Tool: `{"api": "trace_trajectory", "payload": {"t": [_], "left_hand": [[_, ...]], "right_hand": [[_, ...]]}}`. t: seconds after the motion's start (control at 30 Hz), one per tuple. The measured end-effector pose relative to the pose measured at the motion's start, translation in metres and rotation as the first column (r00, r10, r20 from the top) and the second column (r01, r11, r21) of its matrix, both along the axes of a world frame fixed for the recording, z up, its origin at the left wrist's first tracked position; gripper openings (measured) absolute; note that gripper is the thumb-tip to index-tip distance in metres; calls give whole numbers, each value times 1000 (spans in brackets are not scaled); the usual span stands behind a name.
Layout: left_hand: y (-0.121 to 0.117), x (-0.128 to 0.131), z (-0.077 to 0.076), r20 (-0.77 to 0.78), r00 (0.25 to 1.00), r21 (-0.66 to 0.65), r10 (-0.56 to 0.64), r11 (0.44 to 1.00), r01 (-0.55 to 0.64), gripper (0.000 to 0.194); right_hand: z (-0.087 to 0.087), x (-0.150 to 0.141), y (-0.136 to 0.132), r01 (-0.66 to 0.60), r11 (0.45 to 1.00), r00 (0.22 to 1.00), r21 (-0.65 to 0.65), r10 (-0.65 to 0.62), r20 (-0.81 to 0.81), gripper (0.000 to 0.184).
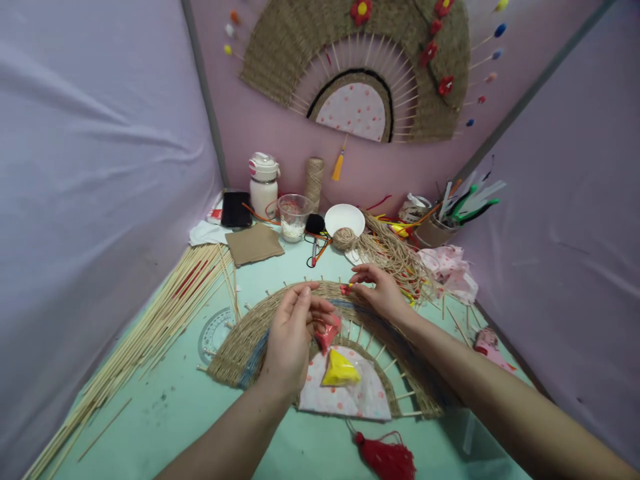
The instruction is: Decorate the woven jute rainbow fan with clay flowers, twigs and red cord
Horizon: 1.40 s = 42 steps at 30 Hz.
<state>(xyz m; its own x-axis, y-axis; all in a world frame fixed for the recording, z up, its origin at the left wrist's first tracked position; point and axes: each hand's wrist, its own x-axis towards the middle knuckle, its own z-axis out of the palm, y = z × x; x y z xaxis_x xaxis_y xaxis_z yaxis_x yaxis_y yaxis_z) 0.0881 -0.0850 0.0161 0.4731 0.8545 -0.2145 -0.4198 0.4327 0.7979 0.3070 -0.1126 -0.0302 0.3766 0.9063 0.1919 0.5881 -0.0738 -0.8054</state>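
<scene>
A half-round woven twine fan (320, 291) with a blue band lies on the table, its stick ends poking past the rim. My right hand (379, 293) is at its upper edge, pinching a small yellow piece of clay (351, 285) beside a little red clay flower (344, 290). Over the fan's middle is my left hand (296, 333), fingers loosely curled and apart. A clear bag of red clay (327, 335) sits just under its fingertips; whether they touch is unclear. Lower down, a bag of yellow clay (341, 369) rests on the dotted white cloth (320, 393).
Thin bamboo sticks (150, 320) spread along the left. Behind the fan are a bottle (263, 187), a plastic cup (294, 220), a white dish (345, 220) and loose twine (395, 253). A red tassel (385, 457) lies in front. Another fan (280, 60) hangs on the wall.
</scene>
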Motion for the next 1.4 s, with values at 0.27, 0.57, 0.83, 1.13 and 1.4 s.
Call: {"api": "trace_trajectory", "payload": {"t": [0.27,0.57,0.83,1.13,1.4], "left_hand": [[3,-1,2,30,999,-59,10,998,-8,27],[2,-1,1,37,999,-60,4,998,-2,27],[3,-2,2,46,999,-60,6,998,-3,26],[3,-2,3,45,999,-56,9,998,-6,25],[4,-2,1,63,998,-60,26,998,-22,28]], "right_hand": [[-12,-1,1,-33,999,999,-33,33,28,27],[-20,-1,4,-33,999,990,-29,37,138,25],[-13,-9,-8,-63,997,917,-35,71,392,18],[-10,-14,-30,-159,975,552,-156,219,805,44],[-12,-16,-35,-152,944,597,-293,323,734,53]]}}
